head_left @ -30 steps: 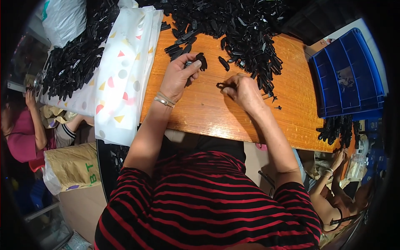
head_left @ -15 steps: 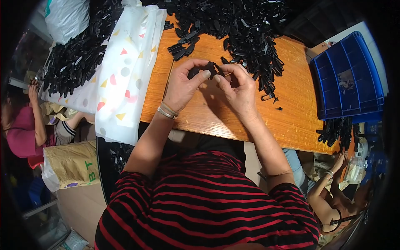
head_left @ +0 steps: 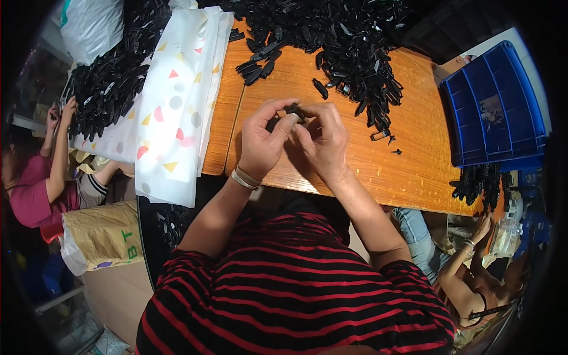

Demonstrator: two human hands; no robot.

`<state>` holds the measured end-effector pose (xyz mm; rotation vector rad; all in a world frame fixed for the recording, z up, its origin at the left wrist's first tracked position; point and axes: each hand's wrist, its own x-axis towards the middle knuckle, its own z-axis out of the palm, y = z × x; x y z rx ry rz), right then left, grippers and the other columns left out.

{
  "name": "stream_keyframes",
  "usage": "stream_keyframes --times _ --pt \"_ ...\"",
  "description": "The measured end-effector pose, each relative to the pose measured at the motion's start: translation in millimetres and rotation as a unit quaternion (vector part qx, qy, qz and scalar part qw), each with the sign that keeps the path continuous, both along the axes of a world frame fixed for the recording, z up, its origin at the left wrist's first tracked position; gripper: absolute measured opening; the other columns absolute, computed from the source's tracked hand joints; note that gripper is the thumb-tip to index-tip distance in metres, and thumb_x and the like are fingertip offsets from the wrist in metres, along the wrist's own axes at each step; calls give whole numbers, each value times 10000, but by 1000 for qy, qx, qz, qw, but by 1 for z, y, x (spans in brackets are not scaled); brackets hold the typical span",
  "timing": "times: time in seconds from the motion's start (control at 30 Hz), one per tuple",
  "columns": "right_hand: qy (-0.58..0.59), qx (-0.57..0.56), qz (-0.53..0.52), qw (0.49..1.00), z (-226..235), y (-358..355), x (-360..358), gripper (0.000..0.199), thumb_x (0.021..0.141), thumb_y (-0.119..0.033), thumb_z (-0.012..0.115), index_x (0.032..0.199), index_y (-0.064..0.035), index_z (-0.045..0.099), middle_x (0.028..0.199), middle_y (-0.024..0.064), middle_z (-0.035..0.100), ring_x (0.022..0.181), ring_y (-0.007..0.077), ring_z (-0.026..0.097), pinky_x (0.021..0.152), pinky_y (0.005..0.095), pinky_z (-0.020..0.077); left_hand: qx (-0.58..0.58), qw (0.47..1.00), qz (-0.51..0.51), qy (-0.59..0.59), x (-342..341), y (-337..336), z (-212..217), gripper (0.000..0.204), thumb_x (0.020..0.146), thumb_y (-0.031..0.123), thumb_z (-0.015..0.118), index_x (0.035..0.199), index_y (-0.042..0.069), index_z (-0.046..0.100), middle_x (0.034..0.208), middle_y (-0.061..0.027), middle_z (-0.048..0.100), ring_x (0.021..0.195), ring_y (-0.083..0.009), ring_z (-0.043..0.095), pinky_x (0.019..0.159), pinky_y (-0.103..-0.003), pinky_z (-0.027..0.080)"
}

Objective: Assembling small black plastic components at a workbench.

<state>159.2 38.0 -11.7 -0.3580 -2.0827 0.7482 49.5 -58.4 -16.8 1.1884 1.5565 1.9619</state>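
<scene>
Together, left hand (head_left: 264,142) and right hand (head_left: 324,142) pinch small black plastic part (head_left: 294,110), probably clip-shaped, just below black parts heap (head_left: 349,41) on worktop (head_left: 408,171).

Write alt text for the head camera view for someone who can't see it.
Both hands, left hand and right hand, meet over a wooden table, pinching a small black plastic part between them. A heap of black parts lies beyond, a blue crate to the right, a patterned white sheet to the left.

A small assembly workshop is shown: black plastic parts (head_left: 349,41) are heaped on a wooden bench (head_left: 408,171), beside a blue crate (head_left: 497,106).
</scene>
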Motion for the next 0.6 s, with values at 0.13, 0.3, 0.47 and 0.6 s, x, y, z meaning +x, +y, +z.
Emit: stream_keyframes --times 0.13,0.3,0.47,0.6 --pt "-16 -101 -9 995 2 -5 3 455 781 -73 741 1183 -31 534 953 144 579 698 266 637 606 324 515 4 1000 -10 27 2 -2 6 226 961 108 575 1162 17 626 943 20 637 651 -19 485 567 -165 406" --pt "-8 -45 103 994 -10 -19 4 458 873 -125 672 1279 -19 489 1133 182 606 969 323 642 771 348 525 -41 983 -135 -119 2 -17 21 219 1003 230 510 1013 41 620 863 19 628 597 -3 430 525 -151 342" --pt "-26 -81 109 990 0 -51 0 480 864 -124 674 1282 -11 466 1057 206 626 941 368 647 773 392 523 -60 968 -110 -219 0 -41 25 269 1011 259 481 929 36 607 816 10 607 581 -13 432 519 -155 329" --pt "-214 -197 198 936 4 -79 -8 462 851 -190 697 1252 -61 507 1017 205 640 918 383 638 760 416 521 -114 976 -23 -186 -11 -92 8 267 1003 213 453 901 27 615 777 -5 598 658 -69 514 597 -212 410"
